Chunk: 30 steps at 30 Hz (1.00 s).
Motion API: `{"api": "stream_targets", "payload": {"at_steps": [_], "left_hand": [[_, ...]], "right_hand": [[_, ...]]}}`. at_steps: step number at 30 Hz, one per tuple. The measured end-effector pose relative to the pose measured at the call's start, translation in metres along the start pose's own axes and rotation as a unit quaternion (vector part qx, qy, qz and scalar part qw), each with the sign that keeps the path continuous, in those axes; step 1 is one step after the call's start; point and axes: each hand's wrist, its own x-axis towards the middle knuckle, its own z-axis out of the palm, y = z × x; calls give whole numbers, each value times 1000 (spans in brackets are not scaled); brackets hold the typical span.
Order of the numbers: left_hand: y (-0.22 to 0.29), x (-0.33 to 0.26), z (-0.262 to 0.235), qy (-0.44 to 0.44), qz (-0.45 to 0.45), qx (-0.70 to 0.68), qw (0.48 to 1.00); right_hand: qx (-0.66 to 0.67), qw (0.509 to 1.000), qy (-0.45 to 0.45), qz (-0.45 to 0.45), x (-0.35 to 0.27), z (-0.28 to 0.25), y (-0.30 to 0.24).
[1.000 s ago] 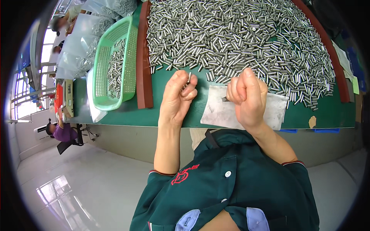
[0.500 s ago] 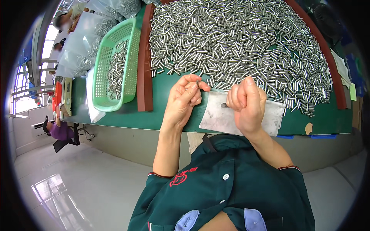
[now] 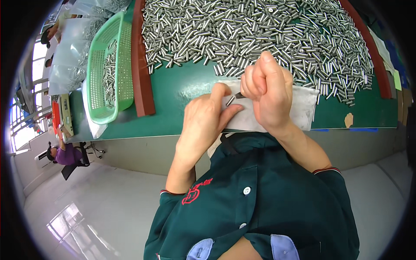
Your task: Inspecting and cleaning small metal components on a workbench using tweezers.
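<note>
A short shiny metal pin (image 3: 230, 101) shows between the curled index finger and the thumb of my left hand (image 3: 203, 116), over a pale cloth (image 3: 299, 104). The fingers close around the pin, though their exact contact is partly hidden. Just to the right, my right hand (image 3: 271, 93) is clenched in a fist, thumb up, around a small dark tool. Only the flat tip of this dark tool (image 3: 239, 95) sticks out, close to the pin's upper end. Beyond both hands spreads a large heap of similar metal pins (image 3: 255, 39).
Red-brown rails (image 3: 139, 65) border the heap on the green table (image 3: 173, 91). Left of them stands a green plastic basket (image 3: 125, 82) partly filled with pins. Clear bags (image 3: 65, 56) and a scale (image 3: 66, 115) are farther left. A person in purple (image 3: 68, 154) sits beyond.
My left hand has turned and moved down toward the right hand, bringing its pin over the cloth beside the dark tool. The whole view has shifted slightly.
</note>
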Motion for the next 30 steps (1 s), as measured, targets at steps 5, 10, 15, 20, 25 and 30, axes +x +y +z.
{"api": "stream_targets", "payload": {"at_steps": [5,10,15,20,25,30], "left_hand": [[-6,-4,6,8,-42,-44,998],[-6,-7,12,62,-62,-87,992],[-7,-8,15,82,-69,-101,989],[-8,-8,16,88,-78,-105,988],[-8,-7,16,89,-72,-113,987],[-8,-8,16,98,-69,-115,986]], "right_hand": [[38,999,4,-18,-1,-4,0],[41,999,7,2,-1,-4,0],[45,999,-3,16,0,-4,1],[58,998,-6,24,1,-3,1],[64,998,-5,25,1,-3,1],[86,996,-3,26,1,-4,1]]}}
